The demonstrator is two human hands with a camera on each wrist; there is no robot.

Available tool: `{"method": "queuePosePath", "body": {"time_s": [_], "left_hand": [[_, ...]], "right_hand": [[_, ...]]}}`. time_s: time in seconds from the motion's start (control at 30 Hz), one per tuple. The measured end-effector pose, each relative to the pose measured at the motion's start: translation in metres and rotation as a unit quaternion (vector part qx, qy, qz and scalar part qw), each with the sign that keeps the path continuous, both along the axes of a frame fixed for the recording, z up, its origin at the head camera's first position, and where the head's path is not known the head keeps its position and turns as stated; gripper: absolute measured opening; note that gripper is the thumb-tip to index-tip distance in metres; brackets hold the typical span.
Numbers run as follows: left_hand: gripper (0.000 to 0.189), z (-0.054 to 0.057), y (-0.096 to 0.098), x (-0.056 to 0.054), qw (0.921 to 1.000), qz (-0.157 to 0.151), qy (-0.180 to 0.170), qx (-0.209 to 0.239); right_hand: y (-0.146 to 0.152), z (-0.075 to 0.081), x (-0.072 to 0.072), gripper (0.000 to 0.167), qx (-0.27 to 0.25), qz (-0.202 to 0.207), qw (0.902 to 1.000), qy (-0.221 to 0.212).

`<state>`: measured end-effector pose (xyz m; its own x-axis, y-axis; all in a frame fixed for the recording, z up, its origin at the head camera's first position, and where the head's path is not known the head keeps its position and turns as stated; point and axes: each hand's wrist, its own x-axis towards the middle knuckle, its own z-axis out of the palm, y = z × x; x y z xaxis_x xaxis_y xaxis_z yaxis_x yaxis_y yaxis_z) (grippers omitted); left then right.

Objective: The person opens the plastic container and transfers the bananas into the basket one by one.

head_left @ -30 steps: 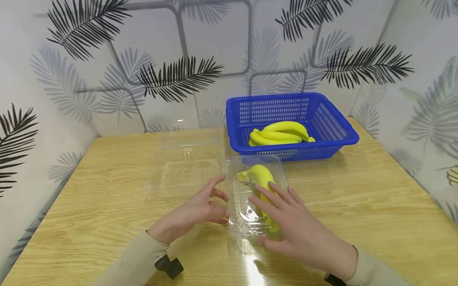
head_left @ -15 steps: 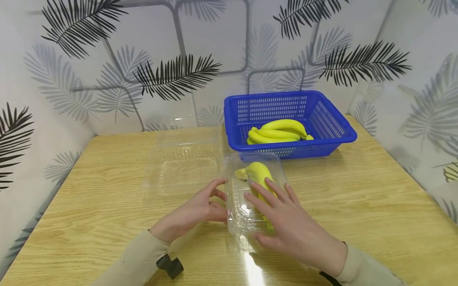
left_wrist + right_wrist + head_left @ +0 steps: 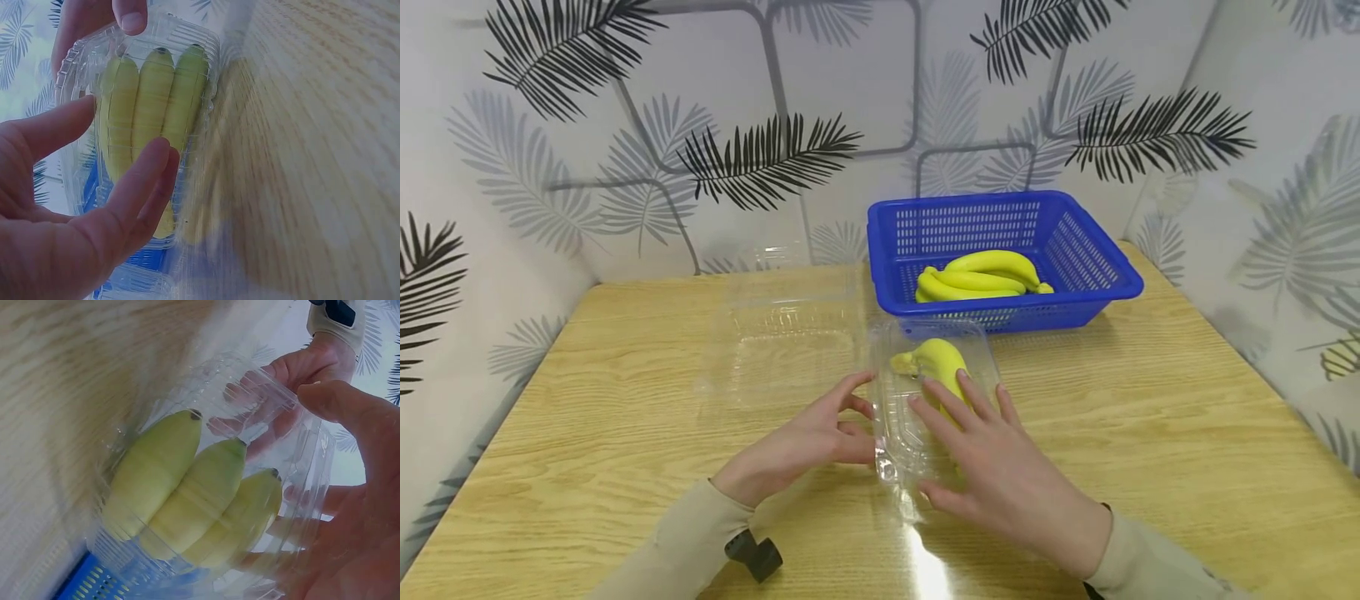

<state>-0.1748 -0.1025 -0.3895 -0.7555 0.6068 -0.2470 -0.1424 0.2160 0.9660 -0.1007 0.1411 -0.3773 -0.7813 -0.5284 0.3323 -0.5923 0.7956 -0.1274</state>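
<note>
A transparent plastic clamshell box with its lid down lies on the table, a bunch of yellow bananas inside. Three banana ends show through its near wall in the left wrist view. My left hand rests against the box's left side, thumb at the lid's edge, fingertips along the wall. Over the lid's right part spreads my right hand, its fingers reaching across the top and its thumb by the near edge. That hand hides part of the bananas in the head view.
Behind the box stands a blue plastic basket with more bananas in it. A second transparent clamshell lies at the left with its lid raised. The patterned wall borders the wooden table at the back.
My right hand has slid a little to the left over the lid, covering more of the bananas. The left hand has stayed at the box's side. The view has shifted slightly.
</note>
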Motion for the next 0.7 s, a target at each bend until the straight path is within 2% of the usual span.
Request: {"method": "queuePosePath", "body": {"time_s": [0.5,0.7], "left_hand": [[0.1,0.0005,0.0001,0.0,1.0,-0.006,0.002,0.002],[0.1,0.0008,-0.0002,0.0004,0.9999,-0.009,0.008,-0.002]], "right_hand": [[-0.0004,-0.0014,0.0004,0.083,0.034,-0.008,0.9993,0.011],[0.0015,-0.0024,0.0007,0.084,0.028,-0.002,0.9996,0.01]]}}
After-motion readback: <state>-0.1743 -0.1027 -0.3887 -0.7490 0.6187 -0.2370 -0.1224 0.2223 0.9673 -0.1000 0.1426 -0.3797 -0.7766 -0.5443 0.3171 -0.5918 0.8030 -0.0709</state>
